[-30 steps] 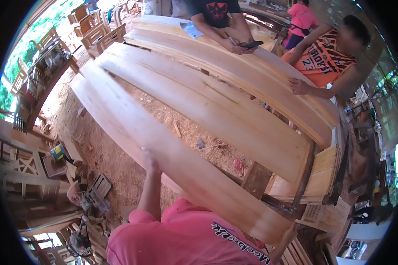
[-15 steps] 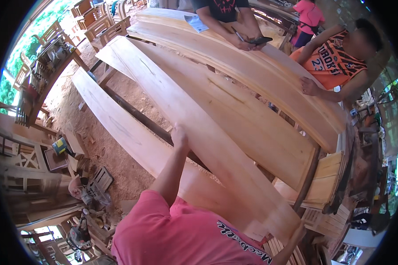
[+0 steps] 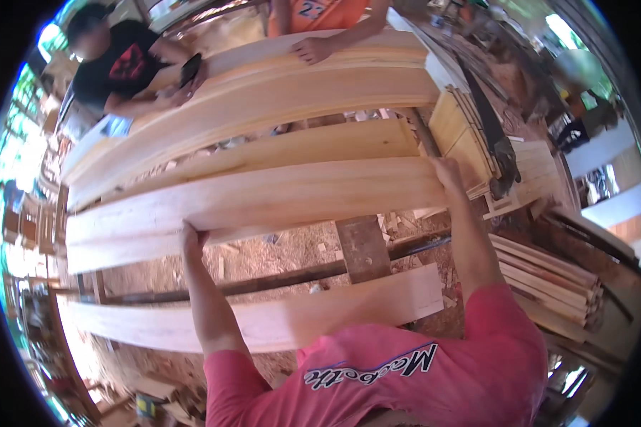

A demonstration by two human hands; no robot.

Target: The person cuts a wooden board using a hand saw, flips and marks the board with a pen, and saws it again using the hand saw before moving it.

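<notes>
A long, pale wooden plank (image 3: 299,196) stretches across the middle, held by both of my hands. My left hand (image 3: 193,236) is closed around its near edge, left of the middle. At the plank's right end, my right hand (image 3: 448,175) grips the corner, with the fingers partly hidden. Just beyond lies another wide board (image 3: 299,148), its near side covered by the held plank. Closer to me, a separate plank (image 3: 342,311) lies roughly parallel, below the dark support bar (image 3: 263,282).
Stacked long boards (image 3: 278,92) lie on the far side, where a person in black (image 3: 124,67) holds a dark phone-like object and a person in orange (image 3: 319,50) rests a hand. Bundled wood strips (image 3: 548,277) are at the right. Sawdust and offcuts cover the ground.
My view has turned to the right. The held plank has swung from lying diagonally to roughly parallel with the other boards. Both hands have stayed on it.
</notes>
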